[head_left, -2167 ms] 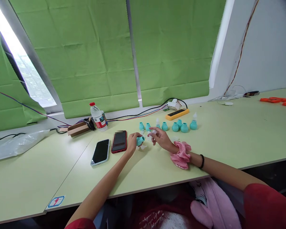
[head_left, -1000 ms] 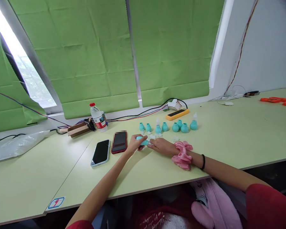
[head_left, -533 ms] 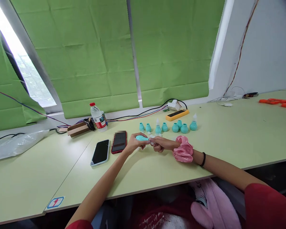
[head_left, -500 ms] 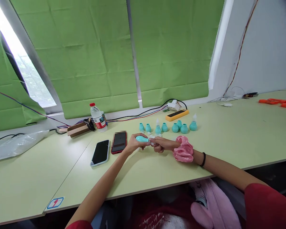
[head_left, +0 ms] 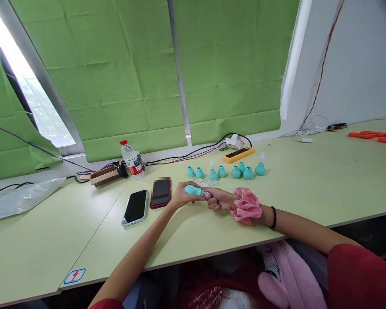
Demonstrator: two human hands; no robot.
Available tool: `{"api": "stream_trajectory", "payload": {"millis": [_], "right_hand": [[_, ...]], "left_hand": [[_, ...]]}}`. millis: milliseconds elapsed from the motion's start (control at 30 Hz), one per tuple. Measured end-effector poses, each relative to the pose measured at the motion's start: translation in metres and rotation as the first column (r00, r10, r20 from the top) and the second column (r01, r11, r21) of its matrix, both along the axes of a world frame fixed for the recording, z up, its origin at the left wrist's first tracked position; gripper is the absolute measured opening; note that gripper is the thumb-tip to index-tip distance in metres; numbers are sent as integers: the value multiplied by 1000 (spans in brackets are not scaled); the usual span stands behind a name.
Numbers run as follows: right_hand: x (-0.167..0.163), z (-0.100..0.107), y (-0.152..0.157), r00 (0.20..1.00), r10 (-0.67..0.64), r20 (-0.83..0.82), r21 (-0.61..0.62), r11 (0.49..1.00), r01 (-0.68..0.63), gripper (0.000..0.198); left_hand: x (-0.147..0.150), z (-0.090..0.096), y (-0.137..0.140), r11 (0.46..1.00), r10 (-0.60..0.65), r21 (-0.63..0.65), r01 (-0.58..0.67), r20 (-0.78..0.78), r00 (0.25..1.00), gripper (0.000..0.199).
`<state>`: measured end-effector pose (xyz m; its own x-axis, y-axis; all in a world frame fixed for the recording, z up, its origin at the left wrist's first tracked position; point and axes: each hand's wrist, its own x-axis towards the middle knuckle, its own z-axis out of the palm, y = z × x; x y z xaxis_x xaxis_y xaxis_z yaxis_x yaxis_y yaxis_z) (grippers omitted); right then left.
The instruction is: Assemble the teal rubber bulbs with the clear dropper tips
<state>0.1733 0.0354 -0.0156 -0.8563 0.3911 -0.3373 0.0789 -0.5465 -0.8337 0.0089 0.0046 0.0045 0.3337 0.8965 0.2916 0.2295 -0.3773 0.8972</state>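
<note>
Smooth bulb (head_left: 192, 190), seemingly rubber; shiny cloth scrunchie (head_left: 247, 206).

The left arm (head_left: 138, 246) and the right arm (head_left: 300, 223) reach forward and inward. The left hand (head_left: 182, 195) grips, and the right hand (head_left: 224, 200) pinches just beside it, its lower fingers (head_left: 214, 205) curled inward.

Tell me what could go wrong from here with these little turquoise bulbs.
The rounded turquoise bulb in the left hand could slip while the right hand pinches the translucent tip at its neck. Three pot-shaped turquoise bulbs stand close together, so bumping one might topple another.
</note>
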Motion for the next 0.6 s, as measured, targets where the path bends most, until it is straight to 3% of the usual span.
{"api": "stream_trajectory", "payload": {"millis": [200, 400, 500, 600], "right_hand": [[3, 4, 4, 994, 99, 55, -132, 987, -91, 33], [7, 10, 0, 994, 95, 47, -104, 991, -90, 31], [5, 11, 0, 992, 87, 92, -9, 996, -86, 37], [4, 13, 3, 985, -59, 159, 250, 968, 18, 47]], "left_hand": [[3, 6, -6, 982, 21, 188, -1, -105, 994, 35], [5, 7, -9, 991, -29, 126, 32, -24, 999, 34], [7, 4, -7, 999, -39, 31, 37, 52, 998, 35], [7, -1, -1, 999, 26, -27, -22, 169, 985, 35]]}}
